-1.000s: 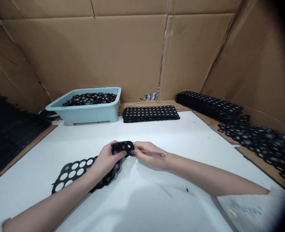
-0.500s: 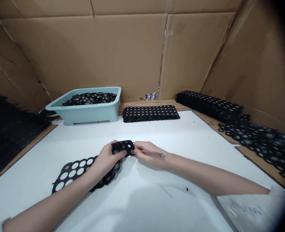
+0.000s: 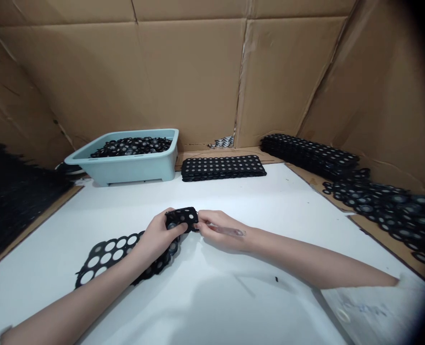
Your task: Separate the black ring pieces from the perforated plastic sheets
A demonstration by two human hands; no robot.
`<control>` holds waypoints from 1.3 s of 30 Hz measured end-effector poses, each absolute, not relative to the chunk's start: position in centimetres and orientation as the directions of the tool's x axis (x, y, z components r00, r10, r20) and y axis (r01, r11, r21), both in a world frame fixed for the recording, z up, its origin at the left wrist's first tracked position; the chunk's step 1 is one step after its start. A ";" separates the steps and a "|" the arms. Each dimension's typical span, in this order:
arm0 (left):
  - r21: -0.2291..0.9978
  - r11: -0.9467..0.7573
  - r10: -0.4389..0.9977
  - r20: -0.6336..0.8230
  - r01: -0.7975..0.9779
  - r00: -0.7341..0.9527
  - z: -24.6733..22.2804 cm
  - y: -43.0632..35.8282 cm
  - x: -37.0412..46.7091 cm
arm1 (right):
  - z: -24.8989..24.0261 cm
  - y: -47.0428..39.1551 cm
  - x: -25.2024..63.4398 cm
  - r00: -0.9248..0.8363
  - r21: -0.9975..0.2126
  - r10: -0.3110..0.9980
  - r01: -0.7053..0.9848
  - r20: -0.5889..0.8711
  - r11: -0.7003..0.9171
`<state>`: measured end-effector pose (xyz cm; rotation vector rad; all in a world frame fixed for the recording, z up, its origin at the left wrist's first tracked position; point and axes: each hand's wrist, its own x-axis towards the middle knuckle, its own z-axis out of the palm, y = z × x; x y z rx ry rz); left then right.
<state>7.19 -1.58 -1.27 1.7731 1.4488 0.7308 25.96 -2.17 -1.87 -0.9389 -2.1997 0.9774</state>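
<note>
Hardly anything has shifted since the earlier frames: both hands stay at the same spot on the white table [image 3: 234, 297], and only the view has drifted a little. A black perforated sheet [image 3: 108, 254], punched with round holes, lies flat on the near left of the table, and its right end is curled up into a small fold between the two hands. The left hand [image 3: 157, 237] is closed around that raised end, thumb on top. The right hand [image 3: 219, 230] meets it from the right, fingers pinched together on the fold's edge; a thin clear stick seems to lie along this hand, though it is too faint to make out. Farther back, a pale blue tub [image 3: 126, 165] full of black rings stands at the far left, and just right of it rests a flat stack of black dotted strips [image 3: 223, 167]. A longer stack [image 3: 309, 153] lies at the far right, with loose black rings [image 3: 381, 206] spread nearer along the right edge. Brown cardboard walls [image 3: 198, 72] enclose the table.
</note>
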 end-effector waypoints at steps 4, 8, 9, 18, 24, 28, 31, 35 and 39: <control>0.818 -0.109 0.975 -0.022 0.565 0.220 -1.3 -1.5 7.2 | -2.0 -2.2 25.9 -0.596 -0.794 0.781 0.378 0.185 0.476; 0.824 -0.113 0.975 -0.016 0.555 0.221 -1.3 -1.6 7.2 | -2.1 -2.1 25.9 -0.596 -0.796 0.782 0.377 0.182 0.473; 0.823 -0.114 0.975 -0.017 0.556 0.224 -1.3 -1.6 7.2 | -2.1 -2.1 26.0 -0.598 -0.799 0.781 0.373 0.181 0.471; 0.819 -0.121 0.975 -0.008 0.561 0.222 -1.2 -1.5 7.2 | -2.3 -2.0 26.0 -0.617 -0.809 0.764 0.344 0.188 0.477; 0.806 -0.121 0.977 -0.005 0.580 0.212 -1.2 -1.5 7.3 | -2.0 -2.0 26.0 -0.606 -0.804 0.772 0.356 0.189 0.476; 0.814 -0.122 0.977 -0.003 0.568 0.214 -1.2 -1.6 7.2 | -2.0 -2.0 26.0 -0.600 -0.791 0.777 0.374 0.193 0.485; 0.821 -0.119 0.975 -0.009 0.558 0.221 -1.3 -1.5 7.1 | -2.1 -2.0 25.9 -0.607 -0.784 0.769 0.371 0.200 0.497; 0.816 -0.121 0.975 -0.007 0.566 0.220 -1.3 -1.6 7.1 | -2.3 -2.0 25.9 -0.615 -0.789 0.762 0.358 0.203 0.499; 0.814 -0.129 0.975 0.000 0.566 0.221 -1.2 -1.6 7.2 | -2.3 -2.0 25.9 -0.608 -0.792 0.769 0.363 0.198 0.491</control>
